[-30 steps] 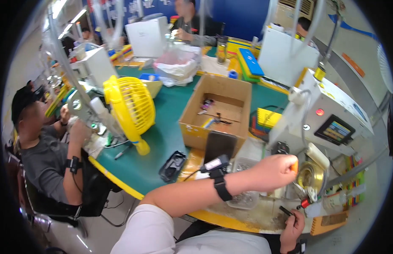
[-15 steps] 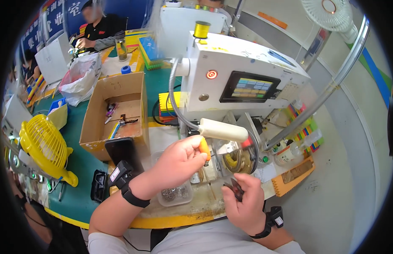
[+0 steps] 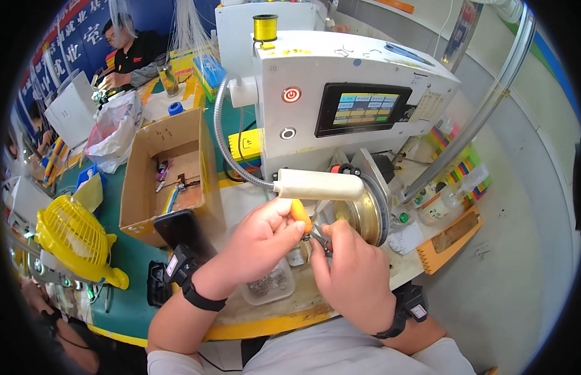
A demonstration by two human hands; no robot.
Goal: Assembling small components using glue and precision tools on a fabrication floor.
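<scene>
Working close together above the surface [image 3: 315, 304], the left hand [image 3: 256, 240] pinches a small piece [image 3: 307, 237] and the right hand [image 3: 356, 275] grips a tool [image 3: 320, 235], work seemingly underway but unfinished.

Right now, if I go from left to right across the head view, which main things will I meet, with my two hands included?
Yellow fan → cardboard box → left hand → right hand → flat orange piece.
</scene>
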